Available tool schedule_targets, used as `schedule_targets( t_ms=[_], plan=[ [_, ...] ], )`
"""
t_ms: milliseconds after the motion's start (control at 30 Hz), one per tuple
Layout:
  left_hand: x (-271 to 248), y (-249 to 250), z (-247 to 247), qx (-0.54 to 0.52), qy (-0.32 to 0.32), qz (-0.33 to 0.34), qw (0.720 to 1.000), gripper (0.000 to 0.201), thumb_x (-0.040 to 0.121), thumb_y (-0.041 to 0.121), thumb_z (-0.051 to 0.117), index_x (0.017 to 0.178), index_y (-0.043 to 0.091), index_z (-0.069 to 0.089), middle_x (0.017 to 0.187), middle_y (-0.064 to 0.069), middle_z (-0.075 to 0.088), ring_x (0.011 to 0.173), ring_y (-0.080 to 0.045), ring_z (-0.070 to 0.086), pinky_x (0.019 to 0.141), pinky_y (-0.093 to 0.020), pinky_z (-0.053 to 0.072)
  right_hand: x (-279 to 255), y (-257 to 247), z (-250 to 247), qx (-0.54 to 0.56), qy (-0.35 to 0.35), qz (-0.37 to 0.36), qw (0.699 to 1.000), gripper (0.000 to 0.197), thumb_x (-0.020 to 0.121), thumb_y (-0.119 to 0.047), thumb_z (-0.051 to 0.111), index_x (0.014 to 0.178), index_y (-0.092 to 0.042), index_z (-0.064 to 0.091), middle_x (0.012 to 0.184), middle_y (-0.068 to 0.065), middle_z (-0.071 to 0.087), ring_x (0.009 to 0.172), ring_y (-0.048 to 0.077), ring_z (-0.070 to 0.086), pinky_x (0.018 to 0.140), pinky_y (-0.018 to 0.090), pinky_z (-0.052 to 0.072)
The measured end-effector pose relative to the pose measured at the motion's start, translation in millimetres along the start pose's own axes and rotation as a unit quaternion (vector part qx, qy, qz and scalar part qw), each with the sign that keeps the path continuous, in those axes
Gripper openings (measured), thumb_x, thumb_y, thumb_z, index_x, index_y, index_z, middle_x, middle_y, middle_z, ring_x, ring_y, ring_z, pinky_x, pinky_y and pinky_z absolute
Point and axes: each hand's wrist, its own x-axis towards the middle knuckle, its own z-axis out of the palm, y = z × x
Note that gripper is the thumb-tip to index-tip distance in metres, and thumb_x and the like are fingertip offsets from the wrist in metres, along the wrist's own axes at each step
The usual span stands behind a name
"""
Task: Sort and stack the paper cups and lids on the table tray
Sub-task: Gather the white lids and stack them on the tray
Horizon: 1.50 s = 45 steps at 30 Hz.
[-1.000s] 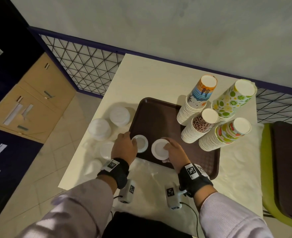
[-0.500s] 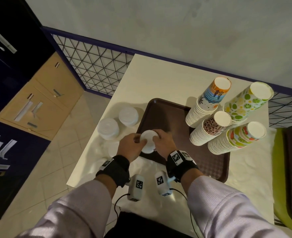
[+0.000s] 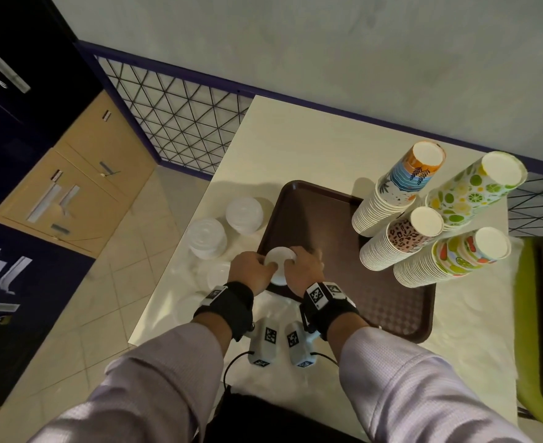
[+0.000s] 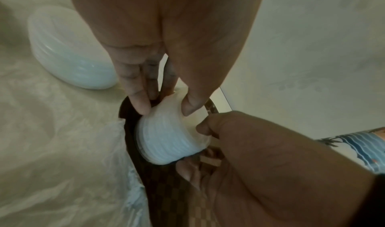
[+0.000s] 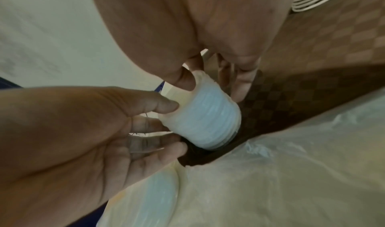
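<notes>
While the worktop (image 3: 295,139) and the tray (image 3: 311,219) with its four cup stacks (image 3: 401,199) look as before, the lids have changed. A second ago each hand held its own lid pile on the tray; now there is one lid stack (image 3: 279,263) at the tray's near left edge. The left hand (image 3: 251,270) and the right hand (image 3: 302,270) both grip it from the sides. I judge the merging done; more lids (image 3: 243,211) wait on the worktop.
</notes>
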Motion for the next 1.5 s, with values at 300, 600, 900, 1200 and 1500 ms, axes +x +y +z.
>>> schedule_targets(
  t_ms=[300, 600, 900, 1200, 1500],
  plan=[
    [1, -3, -3, -0.031, -0.009, 0.025, 0.999, 0.035, 0.100, 0.036, 0.060, 0.123, 0.013, 0.075, 0.102, -0.012, 0.077, 0.097, -0.029, 0.071, 0.093, -0.039, 0.054, 5, -1, -4, 0.020, -0.030, -0.014, 0.999, 0.047, 0.101, -0.016, 0.044, 0.148, -0.014, 0.047, 0.144, 0.016, 0.052, 0.127, 0.034, 0.053, 0.100, 0.035, 0.046],
    [5, -5, 0, -0.046, -0.016, 0.007, 0.999, 0.031, 0.099, 0.030, 0.064, 0.116, 0.008, 0.077, 0.100, -0.014, 0.078, 0.095, -0.031, 0.074, 0.094, -0.045, 0.057, 3, 0, -2, -0.009, -0.026, -0.028, 0.999, 0.041, 0.102, -0.018, 0.044, 0.140, -0.010, 0.054, 0.135, 0.017, 0.060, 0.119, 0.034, 0.059, 0.097, 0.038, 0.051],
    [8, -8, -2, -0.091, -0.040, -0.016, 0.995, 0.034, 0.097, 0.032, 0.067, 0.118, 0.006, 0.074, 0.098, -0.013, 0.077, 0.093, -0.032, 0.075, 0.093, -0.049, 0.059, 0, 2, -12, 0.049, -0.060, -0.026, 0.997, 0.053, 0.103, -0.019, 0.043, 0.155, -0.016, 0.036, 0.155, 0.014, 0.042, 0.138, 0.031, 0.045, 0.107, 0.031, 0.038],
    [9, -6, -3, -0.109, -0.046, -0.022, 0.993, 0.031, 0.099, 0.032, 0.065, 0.114, 0.006, 0.075, 0.097, -0.015, 0.078, 0.087, -0.030, 0.076, 0.090, -0.047, 0.061, 1, 5, -13, 0.020, -0.061, -0.046, 0.997, 0.044, 0.102, -0.019, 0.044, 0.146, -0.012, 0.049, 0.143, 0.014, 0.055, 0.126, 0.031, 0.054, 0.104, 0.036, 0.044],
    [-21, 1, -46, -0.117, -0.005, 0.005, 0.993, 0.027, 0.100, 0.040, 0.062, 0.114, 0.018, 0.072, 0.119, -0.005, 0.069, 0.119, -0.027, 0.065, 0.110, -0.049, 0.048, -8, 11, -26, 0.059, -0.038, -0.058, 0.996, 0.046, 0.101, -0.024, 0.050, 0.147, -0.019, 0.051, 0.147, 0.007, 0.053, 0.134, 0.026, 0.050, 0.102, 0.028, 0.037]
  ],
)
